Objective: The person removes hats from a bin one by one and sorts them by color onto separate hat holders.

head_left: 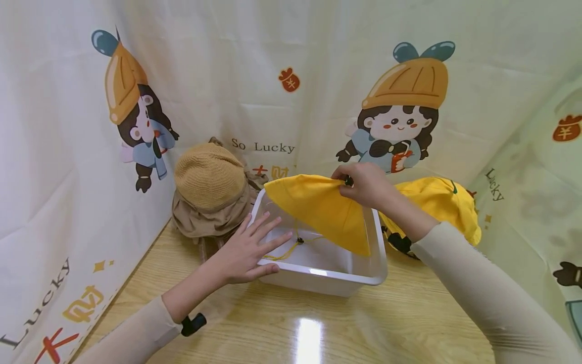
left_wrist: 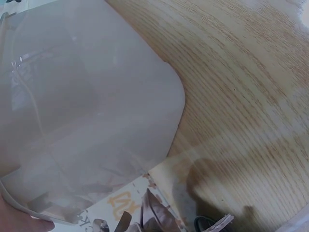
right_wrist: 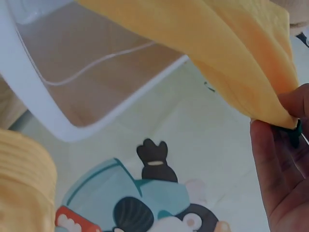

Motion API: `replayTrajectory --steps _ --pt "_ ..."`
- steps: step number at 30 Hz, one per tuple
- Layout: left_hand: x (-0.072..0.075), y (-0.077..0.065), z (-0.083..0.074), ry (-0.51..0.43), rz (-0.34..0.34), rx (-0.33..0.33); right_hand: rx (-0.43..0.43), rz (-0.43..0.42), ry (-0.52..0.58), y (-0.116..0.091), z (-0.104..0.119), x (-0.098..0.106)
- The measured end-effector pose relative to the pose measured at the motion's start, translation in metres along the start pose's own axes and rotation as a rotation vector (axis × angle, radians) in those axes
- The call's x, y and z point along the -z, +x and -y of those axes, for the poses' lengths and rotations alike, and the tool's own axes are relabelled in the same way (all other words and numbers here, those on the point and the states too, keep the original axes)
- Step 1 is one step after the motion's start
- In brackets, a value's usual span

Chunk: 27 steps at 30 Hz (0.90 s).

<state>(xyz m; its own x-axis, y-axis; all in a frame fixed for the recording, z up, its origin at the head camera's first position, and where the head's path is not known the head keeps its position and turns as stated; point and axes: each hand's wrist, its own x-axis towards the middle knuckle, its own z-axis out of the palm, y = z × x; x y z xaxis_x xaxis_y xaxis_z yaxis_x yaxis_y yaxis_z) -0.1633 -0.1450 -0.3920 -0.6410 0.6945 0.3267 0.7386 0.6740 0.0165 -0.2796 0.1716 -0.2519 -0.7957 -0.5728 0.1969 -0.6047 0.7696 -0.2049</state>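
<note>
My right hand (head_left: 364, 184) pinches a yellow hat (head_left: 318, 207) by a small dark green piece at its top corner. The hat hangs folded flat in a fan shape over the white plastic bin (head_left: 313, 273). Its thin yellow cord (head_left: 287, 254) with a black toggle (head_left: 300, 240) dangles inside the bin. My left hand (head_left: 245, 250) lies with fingers spread at the bin's left front corner, thumb on the rim. In the right wrist view, thumb and fingers (right_wrist: 270, 159) grip the hat's tip; the left wrist view shows mainly the bin's outer wall (left_wrist: 96, 96).
Left of the bin, a tan knitted hat (head_left: 209, 174) sits on top of a brown fabric hat (head_left: 193, 217). Another yellow hat (head_left: 445, 205) with black parts lies to the right. A printed cloth (head_left: 327, 101) hangs around the wooden table (head_left: 254, 323).
</note>
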Motion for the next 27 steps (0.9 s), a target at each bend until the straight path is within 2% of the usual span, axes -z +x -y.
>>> replayTrajectory --steps 8,15,20,27 --pt "-0.001 0.0 0.0 0.004 -0.027 -0.012 0.004 -0.17 0.018 -0.011 -0.002 0.029" --pt "-0.001 0.002 0.001 0.017 -0.033 -0.014 0.064 -0.335 -0.003 -0.02 -0.01 0.058" --pt "-0.001 0.002 0.001 0.016 -0.042 -0.015 0.056 -0.382 -0.019 -0.025 -0.018 0.074" --pt "0.0 0.002 0.001 0.022 -0.039 -0.018 0.053 -0.454 -0.057 -0.037 -0.031 0.084"
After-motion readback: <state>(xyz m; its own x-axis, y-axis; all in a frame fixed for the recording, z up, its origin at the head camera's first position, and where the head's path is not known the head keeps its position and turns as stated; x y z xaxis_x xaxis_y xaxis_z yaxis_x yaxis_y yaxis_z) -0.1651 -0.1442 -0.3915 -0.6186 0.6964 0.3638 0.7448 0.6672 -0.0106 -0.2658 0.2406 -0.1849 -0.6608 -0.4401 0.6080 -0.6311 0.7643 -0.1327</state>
